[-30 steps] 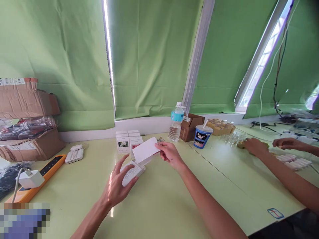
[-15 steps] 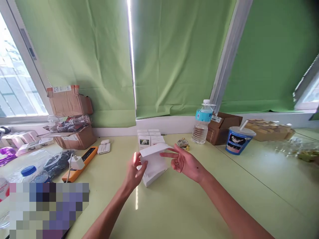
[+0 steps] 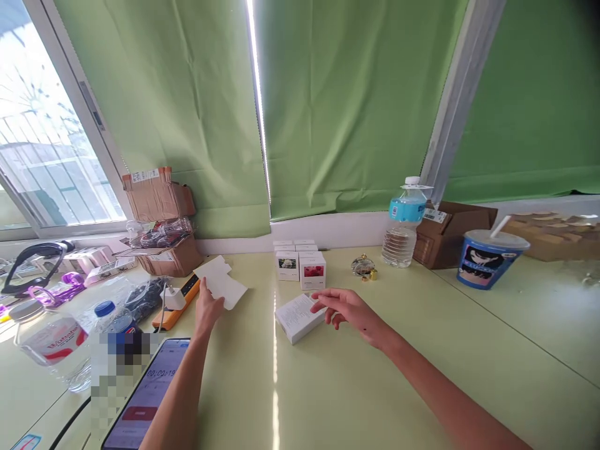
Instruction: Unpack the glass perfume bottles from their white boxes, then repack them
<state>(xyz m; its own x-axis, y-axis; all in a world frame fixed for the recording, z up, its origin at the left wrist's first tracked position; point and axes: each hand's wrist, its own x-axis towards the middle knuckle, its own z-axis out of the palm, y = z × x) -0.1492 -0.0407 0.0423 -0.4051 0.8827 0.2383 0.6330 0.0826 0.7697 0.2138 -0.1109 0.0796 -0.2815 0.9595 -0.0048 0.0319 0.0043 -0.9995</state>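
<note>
At the left, beside the orange power strip, my left hand (image 3: 209, 307) is closed on the edge of a flat white piece of card (image 3: 222, 284) with notched edges. A small flat white box (image 3: 299, 317) with printed text lies on the table in front of me. My right hand (image 3: 344, 307) is over the right end of this box, fingers spread and slightly curled, holding nothing. I cannot tell whether its fingertips touch the box. Behind it stand several small white cartons with flower pictures, the nearest a carton with a red flower (image 3: 312, 272).
An orange power strip (image 3: 180, 306) with a charger, a phone (image 3: 147, 390) and bottles are at the left. Brown cardboard boxes (image 3: 164, 256) are stacked behind them. A small glass ornament (image 3: 362, 266), a water bottle (image 3: 404, 228) and a blue cup (image 3: 487, 262) stand at the right.
My left hand has moved left with the white card, away from the flat box. The flat box now lies uncovered, with my right hand lower and closer to it. The view has shifted left.
</note>
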